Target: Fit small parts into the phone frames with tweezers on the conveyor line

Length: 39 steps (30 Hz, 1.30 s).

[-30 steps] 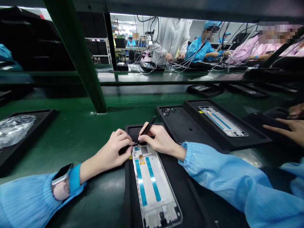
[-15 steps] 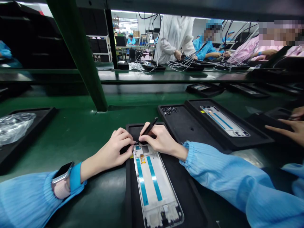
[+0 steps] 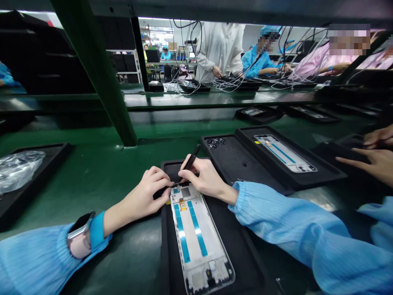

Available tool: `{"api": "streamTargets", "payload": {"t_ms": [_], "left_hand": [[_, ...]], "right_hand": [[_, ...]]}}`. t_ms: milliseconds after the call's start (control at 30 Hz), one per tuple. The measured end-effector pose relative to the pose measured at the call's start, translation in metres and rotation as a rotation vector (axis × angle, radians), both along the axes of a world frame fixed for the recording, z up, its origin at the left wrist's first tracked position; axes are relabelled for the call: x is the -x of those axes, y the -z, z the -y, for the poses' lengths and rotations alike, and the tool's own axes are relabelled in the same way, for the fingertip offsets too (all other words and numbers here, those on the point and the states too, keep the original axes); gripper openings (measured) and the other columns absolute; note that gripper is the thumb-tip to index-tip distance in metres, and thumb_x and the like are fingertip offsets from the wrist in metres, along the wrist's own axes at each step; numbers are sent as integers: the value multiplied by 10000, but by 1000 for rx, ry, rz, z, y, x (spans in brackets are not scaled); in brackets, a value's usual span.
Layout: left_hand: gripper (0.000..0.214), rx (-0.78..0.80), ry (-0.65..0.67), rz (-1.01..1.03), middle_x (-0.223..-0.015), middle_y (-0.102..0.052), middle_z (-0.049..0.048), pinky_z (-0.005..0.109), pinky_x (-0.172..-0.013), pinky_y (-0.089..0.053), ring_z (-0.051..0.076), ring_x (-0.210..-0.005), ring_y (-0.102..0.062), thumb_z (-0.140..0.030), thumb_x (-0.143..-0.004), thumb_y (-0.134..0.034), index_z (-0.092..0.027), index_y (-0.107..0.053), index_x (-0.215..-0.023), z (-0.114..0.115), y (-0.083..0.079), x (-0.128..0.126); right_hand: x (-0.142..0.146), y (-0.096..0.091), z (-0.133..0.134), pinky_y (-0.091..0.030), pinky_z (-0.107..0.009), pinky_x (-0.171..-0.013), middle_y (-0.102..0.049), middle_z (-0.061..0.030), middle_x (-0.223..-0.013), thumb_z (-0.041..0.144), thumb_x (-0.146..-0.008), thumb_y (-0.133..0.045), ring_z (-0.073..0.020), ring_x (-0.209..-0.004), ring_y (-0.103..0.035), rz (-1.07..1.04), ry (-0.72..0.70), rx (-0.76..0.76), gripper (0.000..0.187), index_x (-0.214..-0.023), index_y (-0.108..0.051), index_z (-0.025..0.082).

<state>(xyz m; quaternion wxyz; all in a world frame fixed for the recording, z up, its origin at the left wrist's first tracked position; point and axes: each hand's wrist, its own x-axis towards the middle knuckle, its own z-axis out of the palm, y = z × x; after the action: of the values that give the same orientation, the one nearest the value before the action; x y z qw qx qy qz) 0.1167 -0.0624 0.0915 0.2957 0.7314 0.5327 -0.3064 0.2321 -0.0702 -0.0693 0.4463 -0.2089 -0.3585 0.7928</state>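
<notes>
A phone's mid-frame (image 3: 208, 229), silvery with two blue adhesive strips and a small orange flex piece, lies in a black foam tray (image 3: 242, 262) before me. My left hand (image 3: 153, 189) is closed at its far left corner, thumb and forefinger against the edge; the exact contact is partly hidden. In my right hand (image 3: 205, 177) a black pen-like tool (image 3: 193, 159) is gripped, slanting up and away. Its tip points down at the frame's top edge, where my fingers partly cover it.
Right of my tray, a black tray (image 3: 225, 151) carries small dark parts, and another holds a similar phone frame (image 3: 285, 155). A plastic bag (image 3: 20, 170) lies in the left tray. A green post (image 3: 101, 82) rises ahead. A co-worker's hand (image 3: 373, 159) is at right.
The view has shifted slightly. My right hand's tool stands a bit more upright, its tip still at the frame's top edge. My left hand keeps its place at the corner.
</notes>
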Motion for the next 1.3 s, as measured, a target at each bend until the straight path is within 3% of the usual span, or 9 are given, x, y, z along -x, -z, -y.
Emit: {"api": "streamTargets", "payload": {"t_ms": [267, 500, 700, 900, 967, 1100, 1200, 1233, 1300], "left_hand": [[258, 43, 5, -26, -949, -591, 82, 399, -812, -417, 220, -941, -437, -165, -868, -416, -164, -596, -1053, 0, -1, -2], [281, 56, 10, -27, -946, -575, 77, 394, -822, -409, 224, -955, -433, -153, -867, -419, -189, -591, -1087, -1, -1, -1], [251, 53, 18, -22, -934, -567, 85, 402, -822, -406, 223, -941, -433, -142, -864, -413, -160, -606, -1024, -1, -1, -2], [264, 46, 18, -20, -919, -571, 84, 397, -802, -414, 219, -932, -440, -138, -857, -416, -160, -605, -1041, -1, 0, 0], [251, 15, 20, -7, -922, -579, 83, 382, -788, -420, 212, -921, -454, -140, -854, -420, -158, -608, -1021, -1, 0, 3], [184, -128, 42, 93, -808, -596, 65, 343, -724, -428, 181, -794, -505, -171, -869, -427, -167, -612, -873, 2, -7, -4], [222, 110, 150, 212, -676, -564, 33, 321, -680, -426, 168, -677, -512, -218, -897, -414, -208, -584, -756, 14, -22, -32], [221, 248, 198, 232, -667, -558, 26, 309, -676, -430, 165, -660, -515, -228, -902, -417, -219, -572, -745, 19, -28, -44], [211, 351, 240, 252, -634, -539, -2, 260, -638, -435, 139, -592, -503, -227, -900, -443, -231, -542, -713, 28, -39, -67]], "right_hand": [[0, 0, 1, -433, -234, -560, -559, -6, -654, 191, -811, -534, -119, -571, -550, 75, 15, -71, 115, -704, -518, 155], [0, 0, 2, -435, -232, -621, -579, -24, -699, 126, -800, -541, -129, -639, -560, 43, 131, -256, 113, -689, -547, 143], [3, 2, 3, -433, -233, -602, -567, -21, -675, 149, -808, -542, -127, -611, -554, 94, 99, -179, 109, -699, -540, 141], [5, 1, 3, -468, -241, -657, -608, -31, -734, 128, -796, -536, -141, -682, -594, 45, 162, -274, 73, -728, -552, 149], [5, 1, 2, -480, -239, -610, -602, -23, -695, 159, -801, -535, -139, -641, -603, 32, 137, -183, 89, -712, -537, 157], [9, 7, 0, -498, -234, -507, -583, 0, -593, 296, -814, -540, -139, -525, -618, -31, 102, 241, 161, -735, -504, 161], [14, 10, -2, -520, -252, -511, -586, 2, -558, 361, -797, -559, -148, -506, -624, -80, 109, 425, 219, -764, -498, 153], [15, 10, -3, -521, -252, -507, -585, 3, -550, 368, -790, -564, -147, -501, -622, -93, 104, 448, 228, -766, -499, 150], [16, 10, -4, -519, -245, -498, -583, 3, -540, 369, -779, -575, -142, -491, -615, -110, 100, 470, 235, -765, -501, 147]]}}
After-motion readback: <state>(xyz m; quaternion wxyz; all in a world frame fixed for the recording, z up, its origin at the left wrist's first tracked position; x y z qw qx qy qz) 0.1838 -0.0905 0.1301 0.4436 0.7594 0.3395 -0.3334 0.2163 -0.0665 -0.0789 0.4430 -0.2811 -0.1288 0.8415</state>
